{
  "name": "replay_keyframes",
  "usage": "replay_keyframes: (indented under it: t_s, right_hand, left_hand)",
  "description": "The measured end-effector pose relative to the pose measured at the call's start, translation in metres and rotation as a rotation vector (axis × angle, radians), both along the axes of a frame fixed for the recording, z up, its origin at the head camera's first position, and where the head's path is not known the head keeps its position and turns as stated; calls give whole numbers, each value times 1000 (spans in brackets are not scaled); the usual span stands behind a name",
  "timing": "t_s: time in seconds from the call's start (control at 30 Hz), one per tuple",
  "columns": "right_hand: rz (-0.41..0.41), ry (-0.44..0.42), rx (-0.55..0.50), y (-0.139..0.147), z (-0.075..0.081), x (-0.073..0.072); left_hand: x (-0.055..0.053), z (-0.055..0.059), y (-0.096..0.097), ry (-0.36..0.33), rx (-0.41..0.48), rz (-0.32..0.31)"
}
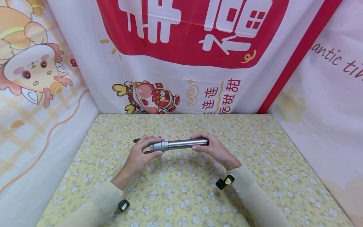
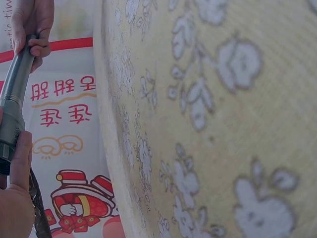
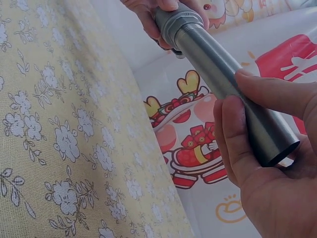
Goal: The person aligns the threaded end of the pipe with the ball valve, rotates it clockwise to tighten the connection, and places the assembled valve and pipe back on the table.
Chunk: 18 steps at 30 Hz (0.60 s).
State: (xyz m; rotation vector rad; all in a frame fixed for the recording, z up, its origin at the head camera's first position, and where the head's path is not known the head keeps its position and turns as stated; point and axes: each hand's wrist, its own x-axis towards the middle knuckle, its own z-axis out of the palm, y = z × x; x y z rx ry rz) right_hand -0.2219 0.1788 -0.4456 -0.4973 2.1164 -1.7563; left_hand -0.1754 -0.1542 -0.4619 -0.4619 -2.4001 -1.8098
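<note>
Above the flowered table, both hands hold a steel pipe [image 1: 181,144] roughly level, with a grey metal fitting [image 1: 160,146] on its left end. My left hand [image 1: 141,155] grips the fitting between thumb and fingers. A dark strip-like piece [image 2: 39,208] sticks out beside that hand in the left wrist view; its kind is unclear. At the other end, my right hand [image 1: 212,149] grips the bare pipe, thumb on one side and fingers on the other. The pipe's open end [image 3: 283,152] shows near the right palm.
A yellow flowered cloth [image 1: 170,195] covers the table under the hands. Behind it hangs a white and red printed curtain [image 1: 181,60], with more printed cloth [image 1: 37,126] along the left and right sides. Each sleeve carries a small black wrist device [image 1: 225,182].
</note>
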Motion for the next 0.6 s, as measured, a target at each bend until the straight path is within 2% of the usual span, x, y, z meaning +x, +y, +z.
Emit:
replay_keyframes:
  t_s: [0.6]
  right_hand:
    - [-7, -8, -25, 0, -1, -1]
  left_hand:
    - [-1, -1, -1, 1, 15, -12]
